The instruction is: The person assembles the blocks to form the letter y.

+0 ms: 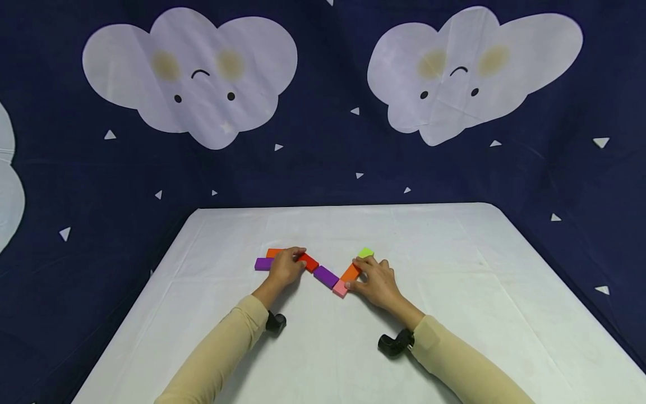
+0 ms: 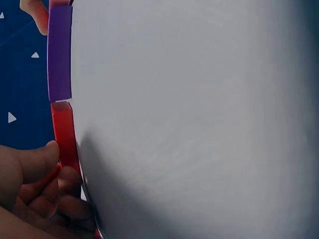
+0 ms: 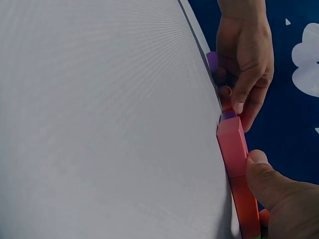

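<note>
My left hand (image 1: 286, 266) pinches a red block (image 2: 66, 132) between thumb and fingers. Next to it lies a purple block (image 1: 326, 277), slanting down to the right, then a pink block (image 1: 340, 288) at the corner of the row. My right hand (image 1: 377, 281) grips an orange block (image 3: 244, 201) along its length, the thumb beside the pink block and the fingers at the far end. Beyond them lies a lime-green block (image 1: 365, 252). Left of my left hand are another purple block (image 1: 263, 264) and another orange block (image 1: 274, 253), both partly hidden by the hand.
The blocks lie on a white-covered table (image 1: 323, 348), in a bent line near its middle. A dark blue cloth (image 1: 323, 168) with white clouds and triangles hangs behind. Black devices (image 1: 396, 343) are strapped at both wrists.
</note>
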Demonstrator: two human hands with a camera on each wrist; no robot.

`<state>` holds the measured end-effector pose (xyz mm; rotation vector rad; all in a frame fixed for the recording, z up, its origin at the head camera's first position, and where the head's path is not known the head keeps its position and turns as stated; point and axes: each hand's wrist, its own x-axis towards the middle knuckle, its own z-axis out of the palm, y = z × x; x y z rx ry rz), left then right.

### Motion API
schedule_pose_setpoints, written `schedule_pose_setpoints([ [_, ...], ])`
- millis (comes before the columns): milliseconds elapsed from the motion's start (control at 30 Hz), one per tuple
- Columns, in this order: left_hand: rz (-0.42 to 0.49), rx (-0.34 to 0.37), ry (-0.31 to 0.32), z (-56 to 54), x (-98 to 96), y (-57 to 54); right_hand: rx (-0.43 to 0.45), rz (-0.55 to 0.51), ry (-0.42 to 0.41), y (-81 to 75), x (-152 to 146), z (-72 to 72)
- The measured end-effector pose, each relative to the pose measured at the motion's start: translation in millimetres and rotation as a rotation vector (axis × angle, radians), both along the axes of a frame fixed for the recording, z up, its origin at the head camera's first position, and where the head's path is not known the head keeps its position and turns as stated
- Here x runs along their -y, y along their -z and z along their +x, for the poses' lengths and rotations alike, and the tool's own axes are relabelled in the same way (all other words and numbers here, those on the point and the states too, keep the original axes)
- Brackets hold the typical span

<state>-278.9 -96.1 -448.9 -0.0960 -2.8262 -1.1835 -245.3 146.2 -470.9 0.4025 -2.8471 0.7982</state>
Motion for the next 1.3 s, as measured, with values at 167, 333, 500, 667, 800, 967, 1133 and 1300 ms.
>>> schedule_pose_setpoints([
  [167, 0.017, 0.019, 0.038, -4.1, 1.2, 0.2, 0.002, 0.004, 0.001, 0.5, 0.2, -0.5],
  [333, 0.036, 0.056, 0.052, -6.9, 2.2, 1.1, -0.001, 0.006, 0.006, 0.1, 0.4, -0.2],
  [500, 0.04, 0.075, 0.045, -7.6, 2.6, 1.3, -0.004, 0.006, 0.002, -0.6, 0.3, 1.0],
  [667, 0.04, 0.08, 0.051, -7.1, 2.0, 1.2, -0.008, 0.005, 0.0, -0.5, 0.1, 1.5],
  [800, 0.052, 0.078, 0.062, -7.0, 1.9, 1.2, -0.011, 0.005, -0.001, -0.6, 0.0, 1.6],
  [967, 0.063, 0.081, 0.069, -7.4, 2.7, 1.9, -0.005, 0.006, -0.001, -0.9, 0.0, 1.5],
  [1133, 0.067, 0.079, 0.068, -6.8, 3.2, 1.3, -0.009, 0.009, -0.004, -0.9, 0.1, 1.3],
  [1300, 0.114, 0.062, 0.061, -3.5, 4.3, -5.5, -0.009, 0.013, -0.005, -1.1, -0.1, 0.3],
])
